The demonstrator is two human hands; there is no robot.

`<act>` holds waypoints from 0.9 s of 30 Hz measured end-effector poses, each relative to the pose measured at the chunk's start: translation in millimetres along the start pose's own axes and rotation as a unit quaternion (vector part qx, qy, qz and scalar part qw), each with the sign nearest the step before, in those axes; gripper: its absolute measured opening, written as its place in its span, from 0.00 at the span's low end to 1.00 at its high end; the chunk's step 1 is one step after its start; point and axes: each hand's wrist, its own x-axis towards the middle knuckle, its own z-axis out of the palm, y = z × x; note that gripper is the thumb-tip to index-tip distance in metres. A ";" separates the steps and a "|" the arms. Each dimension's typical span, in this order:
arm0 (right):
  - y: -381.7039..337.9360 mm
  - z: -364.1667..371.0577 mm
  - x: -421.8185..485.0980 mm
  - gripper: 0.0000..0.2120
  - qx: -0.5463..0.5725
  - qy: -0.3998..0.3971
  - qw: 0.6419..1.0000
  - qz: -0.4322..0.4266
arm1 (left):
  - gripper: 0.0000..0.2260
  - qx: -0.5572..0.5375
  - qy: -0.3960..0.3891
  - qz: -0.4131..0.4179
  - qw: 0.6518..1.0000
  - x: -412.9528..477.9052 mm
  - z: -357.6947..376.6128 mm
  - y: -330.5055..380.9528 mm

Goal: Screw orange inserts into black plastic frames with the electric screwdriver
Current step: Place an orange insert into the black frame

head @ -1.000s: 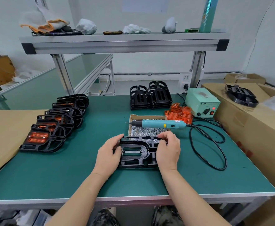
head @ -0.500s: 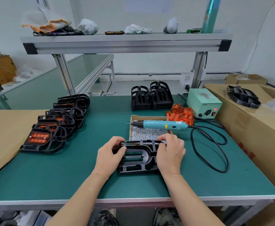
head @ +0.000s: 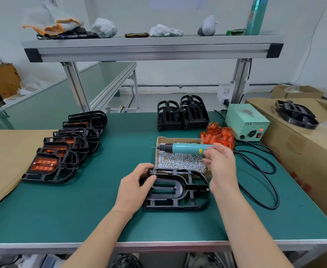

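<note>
On the green counter (head: 62, 209) the left hand (head: 133, 188) has its grip clamped on the left end of an empty black frame (head: 178, 190), probably to steady it, while the right hand (head: 221, 167), grip apart, hovers beside the electric screwdriver (head: 182, 148) resting across the screw box (head: 178, 139).

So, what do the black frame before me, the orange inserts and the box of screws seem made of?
The black frame looks like moulded plastic, semi-matt, with thin ribs and soft highlights. The orange inserts seem glossy translucent plastic: light glows through them. The box is probably plain brown cardboard, matt, with a raw edge. The screws look like bright metal, silvery and glinting.
</note>
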 end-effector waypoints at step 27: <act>-34.1 24.3 158.7 0.14 -0.746 -0.121 0.633 -0.167 | 0.07 0.077 -0.059 0.057 0.994 3.6 -1.2 -1.5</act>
